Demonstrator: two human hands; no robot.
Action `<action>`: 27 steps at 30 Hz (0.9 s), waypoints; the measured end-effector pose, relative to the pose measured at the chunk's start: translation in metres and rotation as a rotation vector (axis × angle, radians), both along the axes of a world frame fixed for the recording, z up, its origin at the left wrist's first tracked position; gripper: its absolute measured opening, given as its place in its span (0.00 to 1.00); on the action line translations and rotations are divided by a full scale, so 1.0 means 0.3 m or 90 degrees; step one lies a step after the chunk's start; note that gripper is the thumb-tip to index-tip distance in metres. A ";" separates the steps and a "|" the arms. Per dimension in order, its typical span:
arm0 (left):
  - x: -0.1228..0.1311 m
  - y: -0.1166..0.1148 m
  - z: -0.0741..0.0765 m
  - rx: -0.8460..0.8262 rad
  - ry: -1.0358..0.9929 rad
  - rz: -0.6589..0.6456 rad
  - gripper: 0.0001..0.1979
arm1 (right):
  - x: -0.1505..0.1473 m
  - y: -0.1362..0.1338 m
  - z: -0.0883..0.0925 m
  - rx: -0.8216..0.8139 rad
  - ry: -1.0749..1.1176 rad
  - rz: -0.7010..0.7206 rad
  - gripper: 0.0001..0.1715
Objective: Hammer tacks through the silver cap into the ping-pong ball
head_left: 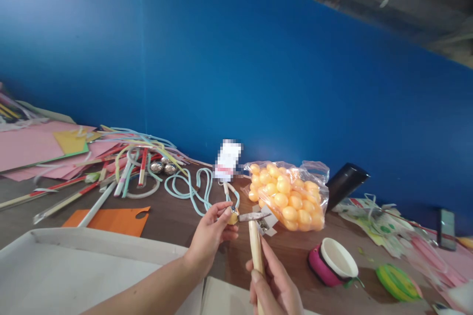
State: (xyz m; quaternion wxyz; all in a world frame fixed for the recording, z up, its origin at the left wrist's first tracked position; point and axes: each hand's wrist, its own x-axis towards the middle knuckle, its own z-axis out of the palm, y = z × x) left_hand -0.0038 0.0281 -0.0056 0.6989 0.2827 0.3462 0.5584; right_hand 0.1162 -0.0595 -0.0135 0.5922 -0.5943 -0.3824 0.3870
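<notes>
My left hand (209,238) pinches a small shiny gold ball (232,216) between thumb and fingers, just above the table. My right hand (271,280) is closed around the wooden handle of a small hammer (255,246), held upright with its metal head at the top. One end of that head points at the gold ball and is very close to it; whether they touch I cannot tell. Behind the hammer lies a white piece of card (271,221) with small metal bits on it, partly hidden by the head.
A clear bag of orange balls (291,197) lies behind my hands. Pale blue tubing (185,184) and silver balls (162,165) are to the left. A white tray (111,241) stands front left. To the right are a pink-and-white cup (334,261), a green ring-shaped roll (397,283) and a black cylinder (345,184).
</notes>
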 end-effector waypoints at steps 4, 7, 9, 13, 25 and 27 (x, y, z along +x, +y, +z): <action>0.000 0.002 -0.002 -0.002 -0.002 -0.001 0.19 | 0.000 0.001 -0.001 -0.007 0.000 0.003 0.39; 0.001 0.002 -0.005 -0.005 -0.002 0.002 0.20 | -0.002 0.001 -0.001 -0.006 0.001 0.004 0.39; 0.001 0.002 -0.007 -0.002 -0.003 0.001 0.19 | -0.003 0.001 -0.002 -0.009 -0.001 0.001 0.40; 0.000 0.000 -0.006 0.005 0.003 -0.003 0.19 | 0.000 0.002 -0.006 -0.014 -0.002 -0.011 0.41; 0.004 0.002 -0.001 0.000 0.013 -0.004 0.18 | 0.004 0.004 -0.020 -0.003 0.005 0.005 0.41; 0.003 0.000 0.000 0.000 0.017 -0.003 0.18 | 0.007 0.004 -0.017 -0.008 0.011 0.003 0.41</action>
